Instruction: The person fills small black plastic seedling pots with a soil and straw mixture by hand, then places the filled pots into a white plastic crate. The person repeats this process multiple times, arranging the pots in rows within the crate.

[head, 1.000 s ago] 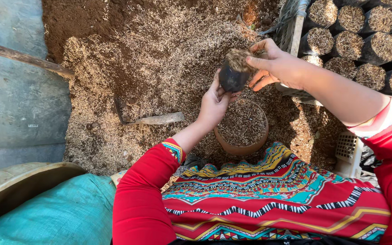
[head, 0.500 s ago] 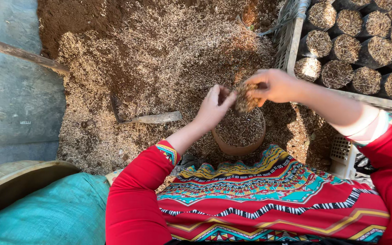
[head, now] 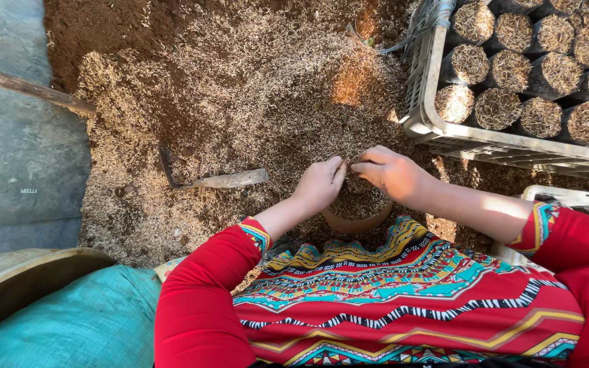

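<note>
We press our left hand (head: 320, 184) and right hand (head: 390, 172), fingers curled, into the husk-filled pot (head: 357, 215); firm, even tamping packs best.

Packaging in view: a teal woven sack (head: 76, 327) — soft and bulging — at lower left, beside the red sleeve. At upper right, small dark cylindrical grow bags (head: 497, 108), each filled to the brim with pale husk mix, stand packed in rows inside a grey plastic crate (head: 423, 82). No labels, signs or screens are visible.
</note>
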